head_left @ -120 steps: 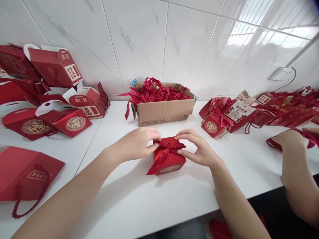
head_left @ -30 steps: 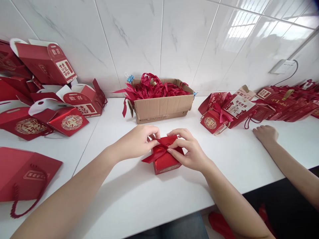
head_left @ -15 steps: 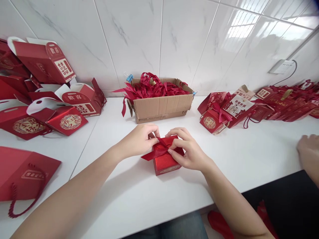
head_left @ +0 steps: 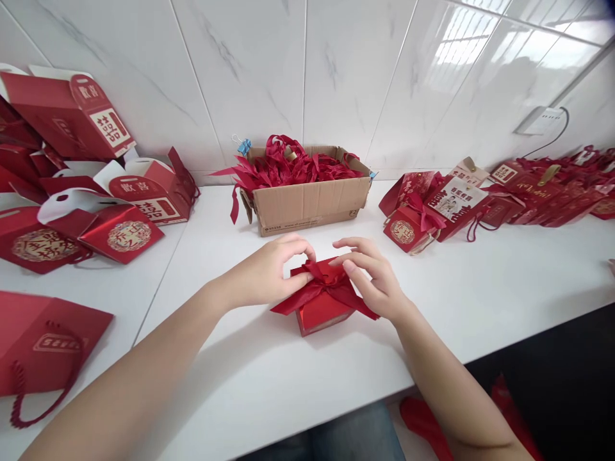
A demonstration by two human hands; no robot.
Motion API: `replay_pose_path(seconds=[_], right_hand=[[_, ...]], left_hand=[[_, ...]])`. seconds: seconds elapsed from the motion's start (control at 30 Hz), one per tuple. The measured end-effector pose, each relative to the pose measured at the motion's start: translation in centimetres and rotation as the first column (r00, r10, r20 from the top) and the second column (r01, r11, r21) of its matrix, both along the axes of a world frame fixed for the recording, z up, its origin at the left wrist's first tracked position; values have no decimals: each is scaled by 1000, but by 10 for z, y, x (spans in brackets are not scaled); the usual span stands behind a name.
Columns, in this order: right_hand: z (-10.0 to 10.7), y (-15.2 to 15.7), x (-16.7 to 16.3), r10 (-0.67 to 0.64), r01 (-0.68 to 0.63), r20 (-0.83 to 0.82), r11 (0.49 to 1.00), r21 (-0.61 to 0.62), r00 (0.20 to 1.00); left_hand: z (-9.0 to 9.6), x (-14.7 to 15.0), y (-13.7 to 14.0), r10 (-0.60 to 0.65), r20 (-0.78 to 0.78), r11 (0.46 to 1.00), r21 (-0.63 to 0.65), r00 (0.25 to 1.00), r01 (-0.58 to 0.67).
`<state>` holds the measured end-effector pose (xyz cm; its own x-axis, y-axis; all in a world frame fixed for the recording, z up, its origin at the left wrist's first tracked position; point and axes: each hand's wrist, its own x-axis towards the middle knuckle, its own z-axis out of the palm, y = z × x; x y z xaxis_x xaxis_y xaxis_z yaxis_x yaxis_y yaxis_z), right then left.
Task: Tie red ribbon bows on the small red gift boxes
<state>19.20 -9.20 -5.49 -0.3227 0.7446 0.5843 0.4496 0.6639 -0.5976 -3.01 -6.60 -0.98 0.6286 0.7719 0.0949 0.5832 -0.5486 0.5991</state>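
A small shiny red gift box (head_left: 319, 318) rests on the white table, with a dark red ribbon (head_left: 294, 299) crossing its top and tied at the middle. Two ribbon tails spread out, one to the left and one to the right. My left hand (head_left: 269, 272) is closed at the box's upper left, pinching a part of the ribbon between thumb and forefinger. Over the box's right side, my right hand (head_left: 379, 282) has its fingers apart and holds nothing. Its fingers partly cover the ribbon and the box top.
Behind the box, a cardboard box (head_left: 312, 205) full of red ribbons stands against the tiled wall. Several red boxes (head_left: 122, 234) crowd the left side. Finished-looking red boxes (head_left: 408, 230) line the back right. A co-worker's fingertip (head_left: 612, 266) shows at the right edge.
My right hand has let go of the ribbon and moved slightly right, its fingers opening. A ribbon tail now shows at the right. The co-worker's hand has mostly left view.
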Motion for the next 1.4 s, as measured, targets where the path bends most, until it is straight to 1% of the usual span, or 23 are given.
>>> replay_pose_path(seconds=[0.1,0.2,0.27,0.37,0.43,0.47,0.53,0.6,0.67,0.77,0.87,1.13,1.2,1.27,1.33,1.4], right_hand=[[1,0,2,-17,17,-60,1000,-4,998],[1,-2,0,41,-41,13,999,25,999],[-1,-3,-3,62,-65,66,997,43,996],[-3,-4,-6,47,-52,78,997,57,996],[-5,-4,-8,35,-39,71,998,59,997],[-5,-4,-8,33,-37,68,997,60,997],[-5,-4,-8,32,-36,69,997,63,997],[-4,-4,-9,29,-34,79,998,58,996],[-3,-4,-9,27,-32,87,998,49,996],[-2,-3,-10,34,-37,82,999,35,996],[-2,-2,-10,32,-34,77,999,28,996],[-3,-2,-9,45,-47,79,999,24,996],[-2,-2,-10,48,-48,90,999,7,995],[0,-3,-12,43,-39,111,998,-39,993],[3,-4,-16,26,-14,135,996,-89,991],[5,-6,-20,-12,29,157,994,-104,988]], left_hand=[[2,1,-3,2,-4,997,76,1000,-1],[1,3,-3,3,4,986,168,1000,-3],[-1,3,-2,-21,6,967,253,1000,19],[-3,4,0,-72,-21,924,376,997,74],[-4,4,1,-90,-40,909,404,995,99],[-4,4,1,-91,-43,913,395,995,101],[-6,4,1,-71,-46,939,335,996,83],[-7,5,1,-35,-47,972,230,998,45],[-7,6,1,-10,-43,992,125,999,16],[-6,7,1,11,-14,1000,19,1000,-11],[-6,8,2,36,20,998,-44,999,-35],[-8,8,2,66,104,992,-119,992,-53],[-8,8,2,62,109,992,-112,992,-50],[-7,8,2,49,113,995,-92,992,-39],[-6,9,1,38,109,997,-67,993,-31],[-4,9,-1,41,88,999,-33,995,-38]])
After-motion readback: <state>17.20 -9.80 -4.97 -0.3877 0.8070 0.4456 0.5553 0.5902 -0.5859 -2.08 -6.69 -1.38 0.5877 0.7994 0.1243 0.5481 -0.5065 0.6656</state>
